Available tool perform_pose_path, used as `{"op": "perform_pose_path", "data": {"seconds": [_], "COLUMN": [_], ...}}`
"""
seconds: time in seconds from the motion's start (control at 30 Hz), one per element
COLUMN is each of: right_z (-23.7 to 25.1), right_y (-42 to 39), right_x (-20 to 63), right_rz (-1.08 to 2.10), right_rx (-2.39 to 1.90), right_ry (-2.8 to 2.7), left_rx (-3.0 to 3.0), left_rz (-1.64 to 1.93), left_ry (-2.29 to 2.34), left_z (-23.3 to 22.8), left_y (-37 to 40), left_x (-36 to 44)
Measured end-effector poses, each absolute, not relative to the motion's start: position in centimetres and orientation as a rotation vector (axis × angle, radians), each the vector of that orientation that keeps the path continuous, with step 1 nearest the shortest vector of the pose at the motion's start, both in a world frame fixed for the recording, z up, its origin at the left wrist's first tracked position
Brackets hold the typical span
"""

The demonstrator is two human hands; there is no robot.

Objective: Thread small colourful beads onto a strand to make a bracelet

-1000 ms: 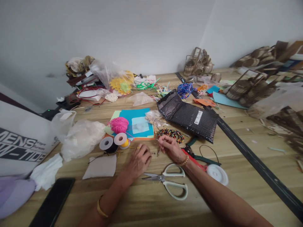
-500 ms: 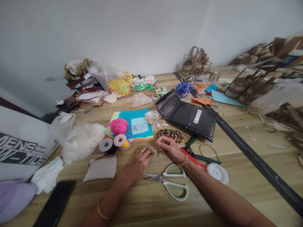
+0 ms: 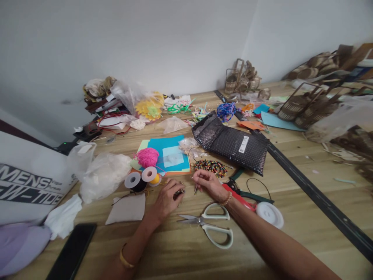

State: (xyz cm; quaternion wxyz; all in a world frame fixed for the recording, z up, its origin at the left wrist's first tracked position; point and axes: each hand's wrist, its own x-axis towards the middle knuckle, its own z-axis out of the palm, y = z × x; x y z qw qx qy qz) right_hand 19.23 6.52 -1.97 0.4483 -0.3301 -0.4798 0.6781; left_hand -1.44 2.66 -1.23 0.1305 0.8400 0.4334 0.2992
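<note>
My left hand (image 3: 166,199) is curled with the fingers closed round a small dark beaded piece (image 3: 179,192) that shows at the fingertips. To its right, my right hand (image 3: 208,183) pinches a thin pale strand (image 3: 195,189) that hangs down toward the table. A tip of something fine pokes out past the thumb and forefinger; its kind is too small to tell. Just beyond the right hand lies a coil of multicoloured bead strings (image 3: 214,167). White-handled scissors (image 3: 199,220) lie with blades parted, nearer me between my forearms, touched by neither hand.
Left of the hands stand a black thread spool (image 3: 133,181), a yellow thread spool (image 3: 150,175) and a pink yarn ball (image 3: 147,157). A black bubble mailer (image 3: 230,146) lies beyond. Red-and-green pliers (image 3: 237,192) and a white spool (image 3: 269,214) sit right; a phone (image 3: 72,251) lies left.
My left hand has turned and drawn slightly left, so the dark beaded piece in its fingers now shows. My right hand keeps its pinch in nearly the same place.
</note>
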Motion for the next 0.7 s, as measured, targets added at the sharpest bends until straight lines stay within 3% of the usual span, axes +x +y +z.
{"op": "perform_pose_path", "data": {"seconds": [0.7], "right_z": [-1.79], "right_y": [6.34], "right_x": [19.1], "right_rz": [1.637], "right_rx": [-0.838], "right_ry": [-1.293], "left_rx": [2.437], "left_rz": [0.809], "left_ry": [1.324], "left_z": [-1.55], "left_y": [2.41], "left_x": [-1.02]}}
